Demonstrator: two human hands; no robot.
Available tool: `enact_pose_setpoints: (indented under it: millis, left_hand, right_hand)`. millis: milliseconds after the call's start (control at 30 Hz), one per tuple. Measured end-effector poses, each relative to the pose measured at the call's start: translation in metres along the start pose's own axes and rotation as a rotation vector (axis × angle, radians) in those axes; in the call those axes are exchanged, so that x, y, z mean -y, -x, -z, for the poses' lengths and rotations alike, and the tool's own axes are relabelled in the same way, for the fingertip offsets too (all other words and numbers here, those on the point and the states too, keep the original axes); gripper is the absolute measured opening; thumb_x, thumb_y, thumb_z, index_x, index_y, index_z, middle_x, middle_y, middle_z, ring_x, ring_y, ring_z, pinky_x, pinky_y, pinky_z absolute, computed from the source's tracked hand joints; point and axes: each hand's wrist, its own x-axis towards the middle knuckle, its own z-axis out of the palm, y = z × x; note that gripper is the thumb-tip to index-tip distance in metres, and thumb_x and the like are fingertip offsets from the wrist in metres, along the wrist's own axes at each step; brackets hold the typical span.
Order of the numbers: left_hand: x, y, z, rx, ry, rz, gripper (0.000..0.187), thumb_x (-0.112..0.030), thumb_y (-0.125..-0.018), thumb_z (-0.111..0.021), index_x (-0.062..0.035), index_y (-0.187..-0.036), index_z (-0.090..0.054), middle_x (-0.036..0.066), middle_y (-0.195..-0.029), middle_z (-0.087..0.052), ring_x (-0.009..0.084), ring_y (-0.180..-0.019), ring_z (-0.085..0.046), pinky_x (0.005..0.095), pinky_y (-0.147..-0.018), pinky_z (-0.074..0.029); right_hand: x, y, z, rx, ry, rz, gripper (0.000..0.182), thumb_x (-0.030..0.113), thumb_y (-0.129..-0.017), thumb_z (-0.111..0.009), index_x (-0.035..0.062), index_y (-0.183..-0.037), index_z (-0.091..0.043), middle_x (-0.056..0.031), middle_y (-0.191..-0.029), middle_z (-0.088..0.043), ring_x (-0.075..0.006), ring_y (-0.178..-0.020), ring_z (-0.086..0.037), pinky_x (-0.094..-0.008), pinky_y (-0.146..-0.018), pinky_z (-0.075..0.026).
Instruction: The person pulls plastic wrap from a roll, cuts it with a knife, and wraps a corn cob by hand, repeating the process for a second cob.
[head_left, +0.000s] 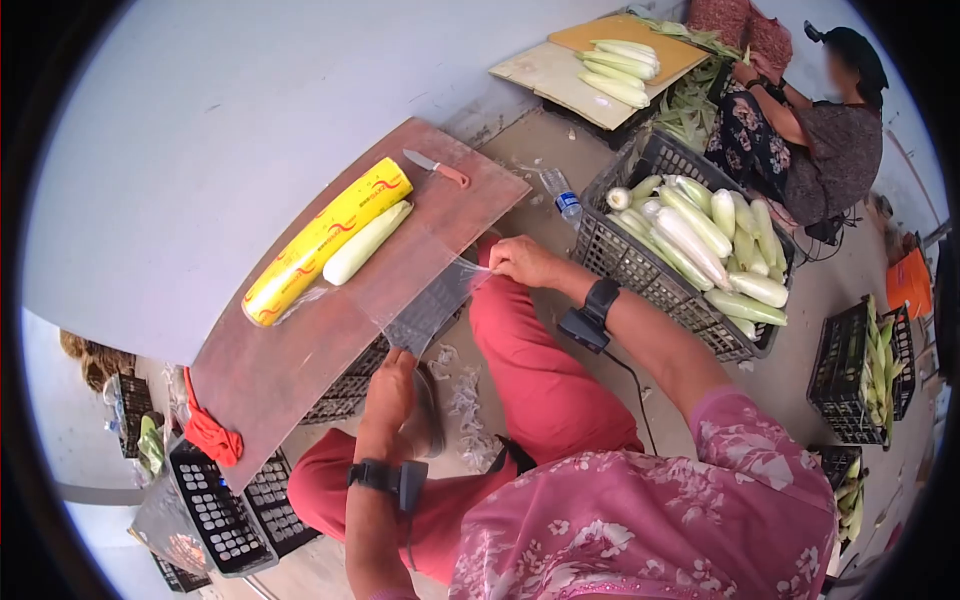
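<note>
A sheet of clear cling film [432,305] is stretched past the near edge of the brown board. My left hand [392,378] pinches its lower corner, and my right hand [524,262] grips the other corner, over my knee. The far part of the film lies on the board, close to a pale green ear of corn [366,243]. Behind that ear rests the yellow printed film roll [328,243], with some loose film at its lower end. A knife [437,168] with a reddish handle lies at the board's far end.
A black crate [640,268] full of corn ears stands right. Beyond it, a co-worker [835,130] sits by a board [530,75] with several ears. A water bottle [562,196] lies on the floor. A red cloth [212,432] hangs at the board's left; crates [222,510] stand below.
</note>
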Motion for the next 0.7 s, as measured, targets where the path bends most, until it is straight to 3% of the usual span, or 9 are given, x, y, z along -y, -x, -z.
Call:
enact_pose_setpoints:
  millis: [133, 400, 533, 600, 700]
  left_hand:
    - [0.003, 0.004, -0.006, -0.008, -0.042, 0.014, 0.009, 0.004, -0.075, -0.049, -0.0008, -0.081, -0.054, 0.017, -0.090, -0.055, 0.0381, -0.083, -0.057, 0.0430, -0.070, -0.048]
    - [-0.014, 0.010, 0.005, -0.173, -0.195, -0.006, 0.015, 0.002, -0.072, -0.053, -0.0006, -0.086, -0.059, 0.017, -0.108, -0.050, 0.0350, -0.095, -0.055, 0.0406, -0.073, -0.050]
    - [-0.024, 0.010, 0.005, -0.385, 0.009, 0.293, 0.010, 0.000, -0.077, -0.053, -0.0020, -0.085, -0.059, 0.017, -0.095, -0.054, 0.0342, -0.084, -0.059, 0.0399, -0.069, -0.050]
    - [-0.017, 0.012, -0.008, -0.535, 0.054, 0.451, 0.006, -0.001, -0.080, -0.053, -0.0026, -0.084, -0.058, 0.016, -0.082, -0.057, 0.0310, -0.074, -0.062, 0.0367, -0.065, -0.052]
    - [-0.010, 0.015, -0.031, -0.577, 0.576, 0.643, 0.006, -0.002, -0.079, -0.057, 0.0000, -0.084, -0.059, 0.011, -0.067, -0.062, 0.0173, -0.061, -0.063, 0.0302, -0.054, -0.050]
  right_hand:
    - [-0.002, -0.008, -0.001, 0.049, 0.070, 0.012, 0.008, 0.009, -0.071, -0.063, 0.0041, -0.077, -0.065, -0.0128, -0.075, -0.064, -0.0276, -0.071, -0.063, -0.0347, -0.065, -0.049]
    - [0.038, -0.016, 0.017, 0.068, -0.060, -0.153, 0.007, 0.007, -0.077, -0.062, 0.0009, -0.079, -0.064, -0.0067, -0.070, -0.064, -0.0111, -0.063, -0.059, -0.0265, -0.059, -0.046]
    - [0.036, -0.018, 0.019, 0.121, -0.187, -0.247, 0.008, 0.007, -0.081, -0.060, 0.0000, -0.081, -0.063, -0.0025, -0.069, -0.061, -0.0084, -0.063, -0.056, -0.0243, -0.058, -0.045]
    - [0.030, -0.018, 0.020, 0.167, -0.282, -0.160, 0.008, 0.008, -0.082, -0.060, -0.0002, -0.084, -0.062, -0.0015, -0.071, -0.060, -0.0078, -0.065, -0.055, -0.0244, -0.059, -0.045]
    - [0.036, -0.018, 0.017, 0.131, -0.310, -0.166, 0.008, 0.007, -0.082, -0.060, -0.0008, -0.083, -0.062, -0.0020, -0.068, -0.059, -0.0074, -0.062, -0.055, -0.0225, -0.057, -0.045]
